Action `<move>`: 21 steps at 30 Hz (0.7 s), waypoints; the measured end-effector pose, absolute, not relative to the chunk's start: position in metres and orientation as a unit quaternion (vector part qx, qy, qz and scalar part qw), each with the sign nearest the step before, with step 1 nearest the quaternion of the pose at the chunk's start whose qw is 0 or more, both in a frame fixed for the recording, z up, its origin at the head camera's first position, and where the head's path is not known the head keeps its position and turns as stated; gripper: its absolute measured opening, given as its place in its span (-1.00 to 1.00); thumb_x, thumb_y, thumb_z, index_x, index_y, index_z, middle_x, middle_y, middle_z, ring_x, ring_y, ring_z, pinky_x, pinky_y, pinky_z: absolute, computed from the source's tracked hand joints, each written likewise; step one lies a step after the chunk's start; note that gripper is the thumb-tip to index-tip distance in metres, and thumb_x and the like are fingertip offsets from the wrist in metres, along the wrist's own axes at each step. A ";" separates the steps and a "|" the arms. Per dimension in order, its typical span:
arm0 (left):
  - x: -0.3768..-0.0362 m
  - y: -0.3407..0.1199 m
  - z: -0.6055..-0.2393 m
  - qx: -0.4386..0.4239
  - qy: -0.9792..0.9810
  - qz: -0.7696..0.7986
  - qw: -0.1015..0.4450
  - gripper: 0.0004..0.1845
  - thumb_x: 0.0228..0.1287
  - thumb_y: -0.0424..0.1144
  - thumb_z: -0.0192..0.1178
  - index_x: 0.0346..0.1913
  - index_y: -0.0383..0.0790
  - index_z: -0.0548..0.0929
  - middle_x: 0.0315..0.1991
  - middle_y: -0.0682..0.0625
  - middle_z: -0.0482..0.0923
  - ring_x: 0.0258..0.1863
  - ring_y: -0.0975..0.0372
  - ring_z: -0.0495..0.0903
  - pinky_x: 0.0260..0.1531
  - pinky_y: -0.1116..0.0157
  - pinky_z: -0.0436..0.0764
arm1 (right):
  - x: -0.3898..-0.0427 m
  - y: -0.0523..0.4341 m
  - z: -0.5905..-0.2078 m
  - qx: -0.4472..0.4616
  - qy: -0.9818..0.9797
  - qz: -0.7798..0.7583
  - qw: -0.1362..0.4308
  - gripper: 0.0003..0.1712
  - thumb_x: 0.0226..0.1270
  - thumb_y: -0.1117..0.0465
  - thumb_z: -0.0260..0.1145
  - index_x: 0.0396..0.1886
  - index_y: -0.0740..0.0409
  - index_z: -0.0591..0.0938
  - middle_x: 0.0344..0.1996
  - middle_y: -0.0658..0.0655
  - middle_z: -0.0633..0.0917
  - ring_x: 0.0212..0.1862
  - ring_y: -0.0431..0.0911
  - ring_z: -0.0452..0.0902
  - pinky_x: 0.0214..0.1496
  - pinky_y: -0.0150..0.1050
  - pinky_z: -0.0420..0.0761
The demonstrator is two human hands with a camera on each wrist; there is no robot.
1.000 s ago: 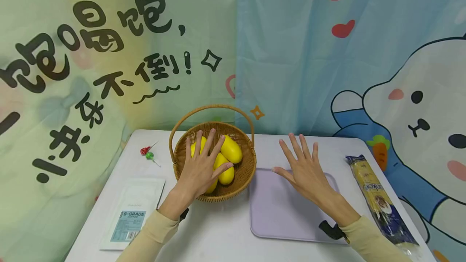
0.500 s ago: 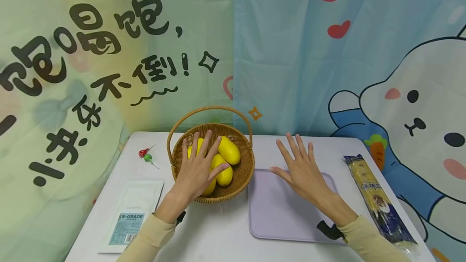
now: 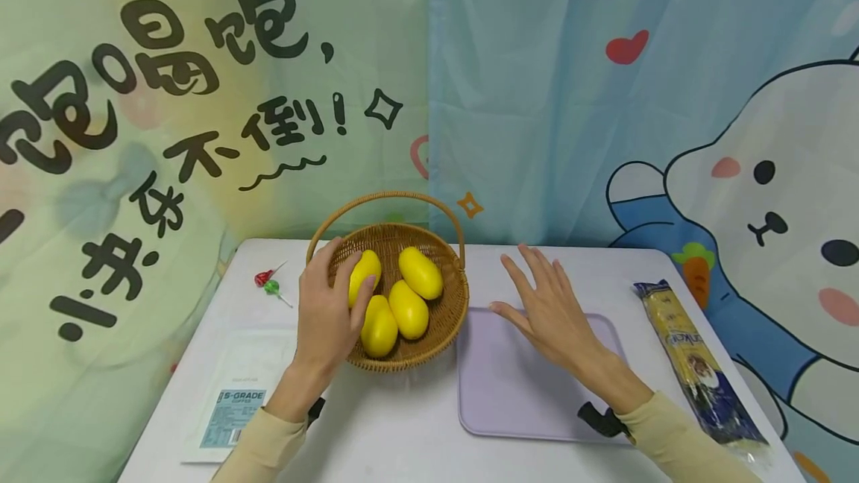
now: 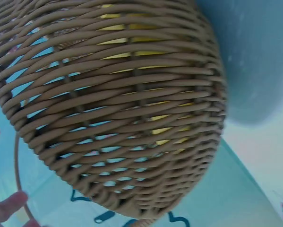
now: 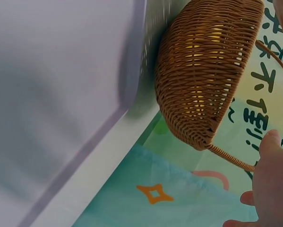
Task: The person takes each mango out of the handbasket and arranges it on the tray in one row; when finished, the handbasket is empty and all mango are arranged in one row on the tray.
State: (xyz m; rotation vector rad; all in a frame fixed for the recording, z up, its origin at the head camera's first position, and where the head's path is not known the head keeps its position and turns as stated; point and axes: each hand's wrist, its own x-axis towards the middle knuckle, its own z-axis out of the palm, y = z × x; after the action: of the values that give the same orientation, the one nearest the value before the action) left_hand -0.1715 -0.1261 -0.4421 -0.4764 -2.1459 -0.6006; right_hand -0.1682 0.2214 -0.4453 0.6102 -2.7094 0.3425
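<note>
**Left hand (image 3: 325,319) moved to basket's side, four mangoes (image 3: 409,310) bared**

Since the earlier frame, the left hand has been shifted leftward from over the middle of the basket (image 3: 450,311), and the fruit has been uncovered; the right hand (image 3: 553,311) has been moved only slightly. Just to the right of the left hand's index finger and thumb, the leftmost mango (image 3: 367,274) is seen, set inside the basket near its left wall. Its long axis is pointed toward the back of the worktop (image 3: 403,442), tipped a little right. The left hand is clearly the nearer one; its fingers are half bent, nothing appears to be gripped, and whether the mango is touched cannot be told. The right hand is held above the tray (image 3: 510,393), fingers extended and apart, with nothing held.

Counted: four mangoes, one basket, one tray, two lollipops (image 3: 271,287), one coffee bag (image 3: 235,416) and one noodle pack (image 3: 694,352).
</note>
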 end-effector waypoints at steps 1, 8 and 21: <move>-0.171 -0.128 -0.443 -0.187 -0.849 -0.245 0.430 -0.50 0.57 0.05 0.04 0.18 -0.34 0.61 0.40 -0.34 0.35 0.37 -0.16 0.35 0.28 -0.16 0.36 | -0.168 0.220 -0.444 0.216 -0.954 0.123 0.170 -0.08 0.40 -0.27 0.27 0.58 0.07 0.26 0.56 0.33 0.18 0.54 0.26 0.11 0.50 0.40 0.09; -0.169 -0.139 -0.453 -0.122 -0.846 -0.297 0.425 -0.58 0.53 -0.05 0.11 0.20 -0.28 0.61 0.54 -0.34 0.11 0.50 -0.22 0.16 0.36 -0.29 0.23 | -0.167 0.207 -0.440 0.242 -0.945 0.134 0.174 -0.11 0.42 -0.27 0.24 0.56 0.09 0.29 0.51 0.32 0.27 0.50 0.19 0.23 0.50 0.34 0.17; -0.168 -0.145 -0.467 -0.005 -0.879 -0.443 0.174 -0.40 0.59 0.14 -0.05 0.50 -0.09 0.37 0.64 -0.22 -0.21 0.55 -0.29 0.03 0.27 -0.35 0.37 | -0.168 0.169 -0.416 0.350 -0.894 0.155 0.231 -0.22 0.50 -0.25 0.17 0.50 0.13 0.39 0.44 0.30 0.40 0.39 0.16 0.40 0.44 0.13 0.41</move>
State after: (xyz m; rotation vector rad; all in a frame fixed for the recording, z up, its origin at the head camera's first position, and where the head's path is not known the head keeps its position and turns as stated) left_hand -0.1676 -0.1448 -0.4673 -0.0141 -2.4935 -1.2574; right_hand -0.1682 0.1693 -0.4160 0.9622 -2.4597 0.4275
